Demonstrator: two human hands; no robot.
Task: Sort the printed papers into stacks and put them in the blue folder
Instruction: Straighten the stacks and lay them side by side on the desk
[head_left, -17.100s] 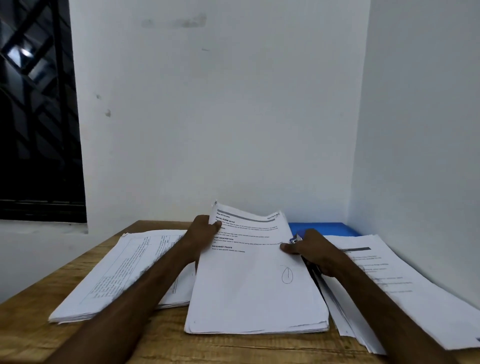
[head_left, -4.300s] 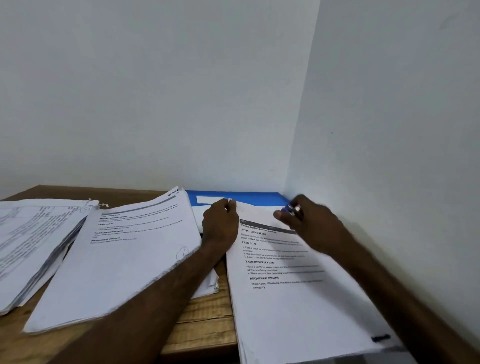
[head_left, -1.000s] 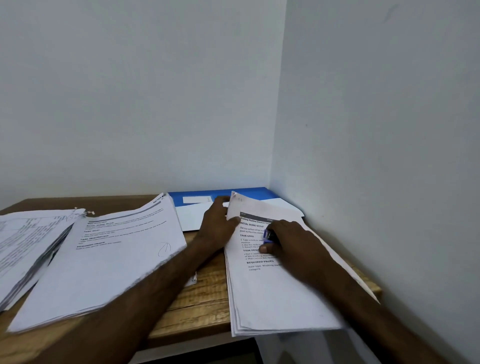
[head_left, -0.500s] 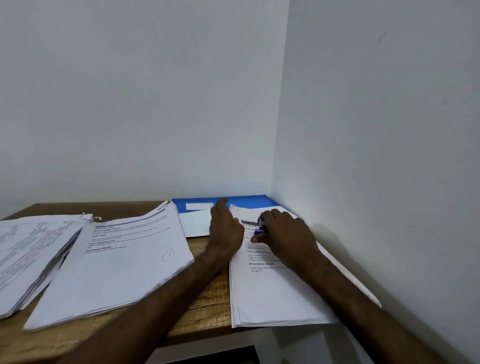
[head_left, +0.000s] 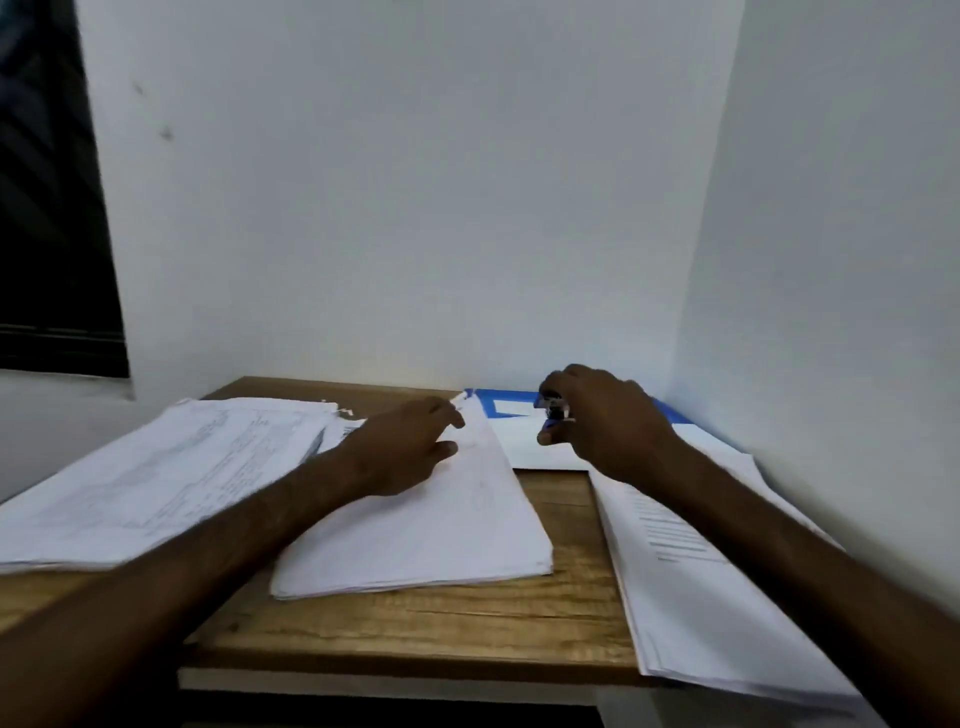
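The right hand (head_left: 608, 421) hides much of the blue folder (head_left: 498, 398).

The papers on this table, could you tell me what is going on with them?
A person is sorting paperwork at a wooden table. The left hand rests on the middle stack; the right hand grips a small blue tool, perhaps a stapler, near the blue folder at the back. A left stack and a right stack lie alongside.

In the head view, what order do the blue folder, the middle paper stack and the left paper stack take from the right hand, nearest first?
From the right hand, which grips a small blue object:
1. Blue folder: right by it, at the back corner.
2. Middle paper stack: to its left, under the left hand.
3. Left paper stack: farthest, on the far left.
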